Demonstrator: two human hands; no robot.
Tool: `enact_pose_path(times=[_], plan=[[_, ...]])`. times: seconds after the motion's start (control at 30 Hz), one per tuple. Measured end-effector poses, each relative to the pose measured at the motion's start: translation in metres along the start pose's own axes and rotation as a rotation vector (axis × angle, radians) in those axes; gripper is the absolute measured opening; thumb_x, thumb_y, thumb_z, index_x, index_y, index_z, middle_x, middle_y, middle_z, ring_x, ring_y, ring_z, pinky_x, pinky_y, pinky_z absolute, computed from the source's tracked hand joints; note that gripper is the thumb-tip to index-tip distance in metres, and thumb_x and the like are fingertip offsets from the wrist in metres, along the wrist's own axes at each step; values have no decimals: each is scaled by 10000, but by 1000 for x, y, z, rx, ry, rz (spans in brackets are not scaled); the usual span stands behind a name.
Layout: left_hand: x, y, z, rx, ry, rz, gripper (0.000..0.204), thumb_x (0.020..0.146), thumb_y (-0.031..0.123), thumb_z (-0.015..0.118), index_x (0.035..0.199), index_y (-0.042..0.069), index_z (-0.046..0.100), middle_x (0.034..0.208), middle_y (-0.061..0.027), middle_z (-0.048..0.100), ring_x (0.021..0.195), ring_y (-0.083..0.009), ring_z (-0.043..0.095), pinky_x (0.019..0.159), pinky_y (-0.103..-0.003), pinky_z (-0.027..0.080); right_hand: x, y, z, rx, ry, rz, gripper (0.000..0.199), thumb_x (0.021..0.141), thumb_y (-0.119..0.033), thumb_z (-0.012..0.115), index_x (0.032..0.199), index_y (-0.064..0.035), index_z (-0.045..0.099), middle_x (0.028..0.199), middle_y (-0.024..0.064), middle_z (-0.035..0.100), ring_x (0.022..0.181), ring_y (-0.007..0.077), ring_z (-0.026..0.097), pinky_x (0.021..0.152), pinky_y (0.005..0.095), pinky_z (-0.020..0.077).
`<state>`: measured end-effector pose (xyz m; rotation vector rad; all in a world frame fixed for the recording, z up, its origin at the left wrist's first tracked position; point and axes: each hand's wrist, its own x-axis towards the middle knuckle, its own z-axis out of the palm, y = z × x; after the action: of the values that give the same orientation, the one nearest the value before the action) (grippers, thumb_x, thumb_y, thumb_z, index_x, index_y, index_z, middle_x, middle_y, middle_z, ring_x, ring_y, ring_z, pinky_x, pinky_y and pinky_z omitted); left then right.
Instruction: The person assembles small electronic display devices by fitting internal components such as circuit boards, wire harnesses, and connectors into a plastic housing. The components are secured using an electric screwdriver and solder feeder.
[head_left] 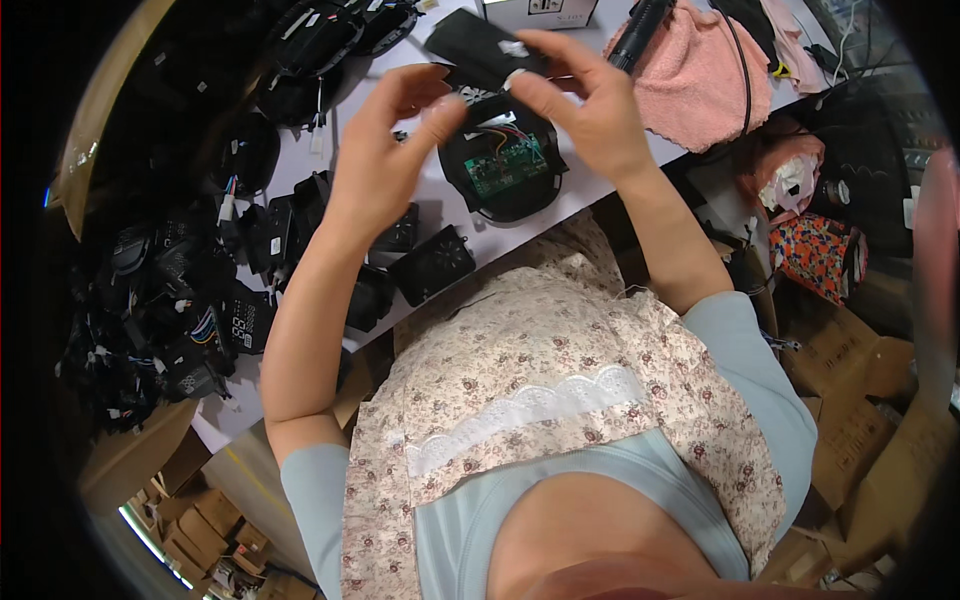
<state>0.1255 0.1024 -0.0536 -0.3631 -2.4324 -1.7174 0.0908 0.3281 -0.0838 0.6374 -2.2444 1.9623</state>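
Observation:
Between the thumb and fingers of my right hand (595, 105), a black rectangular plastic part (478, 45) is held tilted above the table. My left hand (390, 135) is close to its lower left side, thumb apart from the curled fingers, with nothing visible between them; the thumb is blurred. Below both hands lies a rounded black housing (510, 200), its inside facing up. A green circuit board (505, 170) with several coloured wires sits in that housing. Its far edge is partly hidden behind the held part and my fingers.
Many black electronic units with wires (190, 310) crowd the table's left side. A loose black casing (432, 265) lies by the near edge. On the right are a pink towel (695, 85) and a black cylindrical tool (640, 35). A white box (540, 12) stands behind; cardboard boxes (850, 390) sit below right.

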Motion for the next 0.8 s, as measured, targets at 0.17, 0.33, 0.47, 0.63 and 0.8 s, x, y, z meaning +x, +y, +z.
enact_pose_path(times=[0.17,0.33,0.47,0.63,0.8], plan=[[-13,-4,13,824,-262,355,481,843,237,800,1274,98,637,1211,-93,661,1160,-308,604,989,-408,469,-21,6,-15,-72,144,41,494,889,-289,809,1295,-67,635,1025,72,726,894,119,677,768,267,535],[-12,-10,16,951,-201,318,263,815,169,785,1052,108,689,1082,-21,676,960,-258,654,825,-394,497,-26,18,-13,-97,49,-137,505,899,-298,793,1326,-91,621,1141,89,696,1084,186,642,950,338,496],[-2,-13,11,891,-188,619,199,810,153,780,983,117,688,995,-11,677,889,-246,656,769,-374,493,-7,29,-18,22,-191,-56,553,939,-254,749,1430,-94,553,1308,90,638,1216,178,583,1028,334,462],[-1,-22,-3,974,-257,730,213,739,145,710,949,149,681,1039,16,677,875,-204,644,773,-341,509,11,21,-25,261,-438,190,574,956,-183,731,1480,-109,511,1169,109,709,1096,136,640,954,282,505],[5,-18,-3,894,-136,892,201,705,135,698,906,145,679,993,18,651,880,-196,641,783,-334,522,1,23,-34,328,-449,168,537,948,-229,757,1435,-126,554,1118,112,728,1061,133,657,930,288,514]])
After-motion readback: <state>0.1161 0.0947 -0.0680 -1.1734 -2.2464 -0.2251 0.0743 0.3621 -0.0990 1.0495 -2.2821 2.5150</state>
